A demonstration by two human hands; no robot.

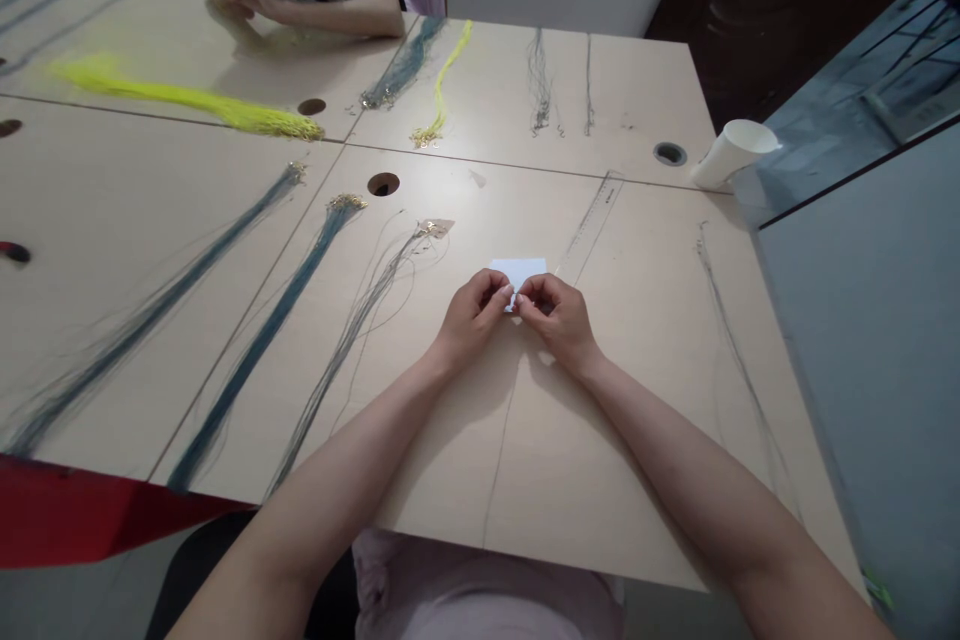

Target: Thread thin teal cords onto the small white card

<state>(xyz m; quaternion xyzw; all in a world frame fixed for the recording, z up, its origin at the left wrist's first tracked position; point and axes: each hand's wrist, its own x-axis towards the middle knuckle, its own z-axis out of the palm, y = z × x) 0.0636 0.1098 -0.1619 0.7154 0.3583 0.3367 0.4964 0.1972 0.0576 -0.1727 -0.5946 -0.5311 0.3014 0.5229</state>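
In the head view, our left hand and right hand both have clenched grips at one white card; what each pinches is too small to tell. One thin strand runs lengthwise from beneath, similarly near both, toward the surface's near edge. We count two yellow bundles, one ruler.

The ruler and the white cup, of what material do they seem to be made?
Ruler: probably clear plastic, smooth and slightly glossy, because the tabletop shows through it.
White cup: smooth, opaque and rather matt, perhaps plastic or coated paper; its plain wall does not settle which.
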